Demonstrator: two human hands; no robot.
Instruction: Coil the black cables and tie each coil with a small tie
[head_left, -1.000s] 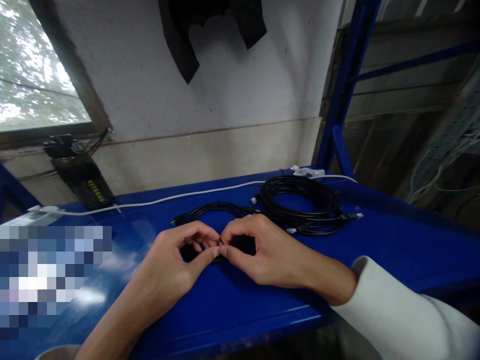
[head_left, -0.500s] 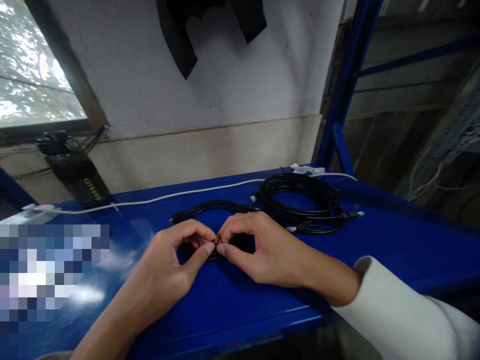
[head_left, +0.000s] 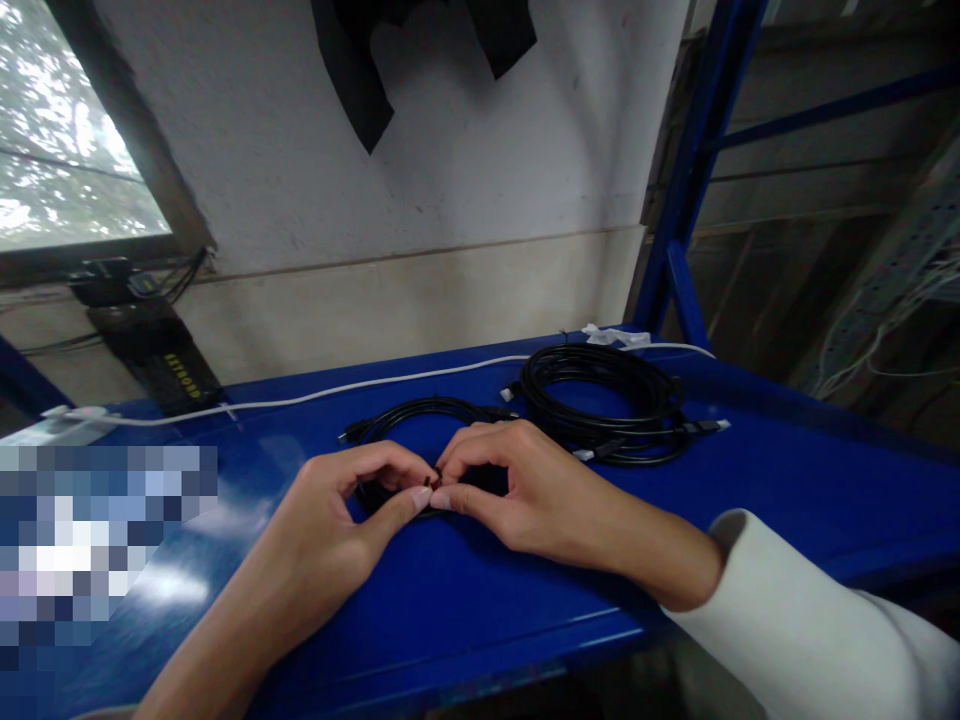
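Note:
A black cable [head_left: 420, 405] lies wound in a loop on the blue table, one plug pointing left. My left hand [head_left: 356, 510] and my right hand [head_left: 525, 490] meet at the loop's near side, thumbs and forefingers pinched together. Between the fingertips show the short dark ends of a black twist tie [head_left: 437, 474], one end at each hand. The fingers cover most of the tie and part of the loop. Just beyond my right hand rests a larger stack of coiled black cables [head_left: 600, 395] with light-tipped plugs.
A white cord [head_left: 360, 387] runs along the back of the blue table [head_left: 480, 620]. At the back left stands a dark bottle [head_left: 154, 350]. Crumpled clear plastic [head_left: 615, 336] lies behind the stack. A blue metal post [head_left: 694, 180] rises at the back right.
My fingertips have drawn slightly closer together at the tie. The cables lie where they were.

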